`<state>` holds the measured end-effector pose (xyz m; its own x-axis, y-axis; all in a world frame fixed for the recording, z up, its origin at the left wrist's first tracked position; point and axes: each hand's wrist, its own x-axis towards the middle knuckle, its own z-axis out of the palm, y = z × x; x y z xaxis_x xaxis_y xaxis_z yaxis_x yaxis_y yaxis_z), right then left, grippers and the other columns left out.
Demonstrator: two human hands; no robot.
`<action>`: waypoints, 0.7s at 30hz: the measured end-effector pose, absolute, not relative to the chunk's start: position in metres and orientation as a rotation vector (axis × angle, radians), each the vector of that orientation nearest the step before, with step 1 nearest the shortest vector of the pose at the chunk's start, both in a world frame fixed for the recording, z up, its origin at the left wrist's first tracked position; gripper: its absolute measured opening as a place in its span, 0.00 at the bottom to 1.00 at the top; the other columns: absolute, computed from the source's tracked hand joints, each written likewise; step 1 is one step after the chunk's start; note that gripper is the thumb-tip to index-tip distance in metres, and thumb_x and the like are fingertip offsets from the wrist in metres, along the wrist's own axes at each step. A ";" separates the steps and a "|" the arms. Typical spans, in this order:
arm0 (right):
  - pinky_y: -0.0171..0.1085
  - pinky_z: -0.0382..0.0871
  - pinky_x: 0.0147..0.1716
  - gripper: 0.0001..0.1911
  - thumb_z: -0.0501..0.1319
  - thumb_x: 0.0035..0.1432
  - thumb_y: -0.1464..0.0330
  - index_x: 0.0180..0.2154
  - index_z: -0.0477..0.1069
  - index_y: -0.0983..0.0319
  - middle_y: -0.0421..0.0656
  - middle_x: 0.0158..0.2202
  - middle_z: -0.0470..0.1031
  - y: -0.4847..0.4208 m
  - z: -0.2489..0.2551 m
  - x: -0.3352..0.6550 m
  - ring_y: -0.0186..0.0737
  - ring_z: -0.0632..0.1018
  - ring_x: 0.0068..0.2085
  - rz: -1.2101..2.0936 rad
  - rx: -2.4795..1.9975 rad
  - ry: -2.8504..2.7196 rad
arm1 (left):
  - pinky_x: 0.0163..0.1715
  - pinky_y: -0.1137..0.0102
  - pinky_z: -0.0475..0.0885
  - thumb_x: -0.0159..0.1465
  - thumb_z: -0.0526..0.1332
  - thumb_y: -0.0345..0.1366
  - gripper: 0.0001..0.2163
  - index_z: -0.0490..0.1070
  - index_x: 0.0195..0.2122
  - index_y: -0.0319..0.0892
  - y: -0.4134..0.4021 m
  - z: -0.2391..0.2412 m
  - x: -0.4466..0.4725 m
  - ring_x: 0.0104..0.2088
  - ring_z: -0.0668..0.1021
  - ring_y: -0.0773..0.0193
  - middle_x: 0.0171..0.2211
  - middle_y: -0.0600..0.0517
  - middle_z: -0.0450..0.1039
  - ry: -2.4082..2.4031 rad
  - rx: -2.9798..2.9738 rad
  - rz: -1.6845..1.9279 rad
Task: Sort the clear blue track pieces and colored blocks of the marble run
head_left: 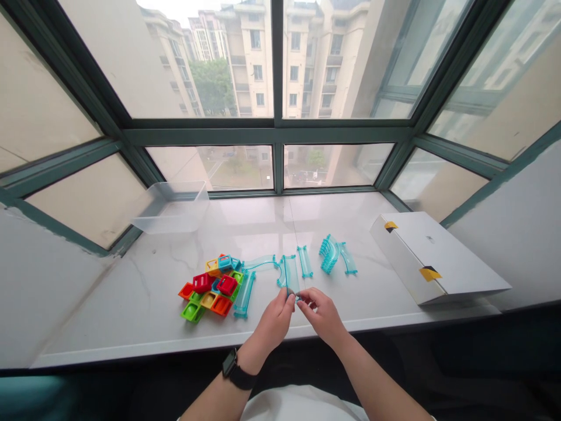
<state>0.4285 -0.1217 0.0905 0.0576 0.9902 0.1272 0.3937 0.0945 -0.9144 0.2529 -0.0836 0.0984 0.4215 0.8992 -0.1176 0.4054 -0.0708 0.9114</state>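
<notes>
My left hand (275,323), with a black watch on its wrist, and my right hand (322,313) meet over the near end of a straight translucent teal track piece (291,273). Both pinch fingertips together around that end or a small dark thing there; I cannot make out which. More teal track pieces lie on the marble sill: a curved one (263,262), a straight one (244,293), a short one (304,261) and a stacked bunch (331,253). A heap of coloured square blocks (211,286) lies to the left of my hands.
A clear plastic tub (173,209) stands at the back left of the sill by the window. A white cardboard box (432,257) with yellow-black tape lies at the right. The sill's front edge (175,345) runs just under my wrists.
</notes>
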 end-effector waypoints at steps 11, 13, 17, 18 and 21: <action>0.39 0.76 0.36 0.13 0.63 0.67 0.57 0.41 0.80 0.59 0.47 0.41 0.81 -0.109 0.046 0.457 0.44 0.81 0.38 0.696 -1.555 -1.303 | 0.39 0.65 0.74 0.68 0.62 0.45 0.22 0.71 0.61 0.46 -0.054 0.083 0.281 0.33 0.79 0.61 0.45 0.49 0.81 1.214 1.799 0.578; 0.39 0.76 0.37 0.14 0.63 0.67 0.57 0.41 0.81 0.59 0.47 0.41 0.81 -0.103 0.038 0.461 0.44 0.81 0.38 0.655 -1.564 -1.280 | 0.40 0.66 0.75 0.67 0.64 0.43 0.24 0.69 0.64 0.46 -0.046 0.079 0.289 0.33 0.80 0.61 0.46 0.49 0.82 1.236 1.788 0.576; 0.39 0.77 0.37 0.14 0.63 0.67 0.57 0.42 0.82 0.59 0.47 0.42 0.82 -0.086 0.028 0.470 0.43 0.80 0.37 0.589 -1.593 -1.239 | 0.43 0.66 0.75 0.65 0.67 0.37 0.28 0.66 0.66 0.48 -0.026 0.073 0.305 0.36 0.81 0.62 0.46 0.51 0.83 1.282 1.793 0.597; 0.40 0.77 0.37 0.14 0.63 0.66 0.57 0.42 0.82 0.59 0.47 0.42 0.82 -0.082 0.027 0.471 0.43 0.80 0.36 0.574 -1.599 -1.238 | 0.43 0.67 0.75 0.65 0.67 0.36 0.28 0.65 0.67 0.48 -0.020 0.071 0.308 0.37 0.82 0.62 0.45 0.52 0.83 1.298 1.809 0.600; 0.40 0.77 0.37 0.14 0.63 0.67 0.58 0.45 0.82 0.59 0.48 0.44 0.82 -0.069 0.022 0.474 0.44 0.81 0.39 0.537 -1.602 -1.261 | 0.42 0.67 0.74 0.67 0.66 0.34 0.30 0.60 0.70 0.48 -0.005 0.066 0.314 0.38 0.82 0.61 0.45 0.52 0.84 1.341 1.894 0.593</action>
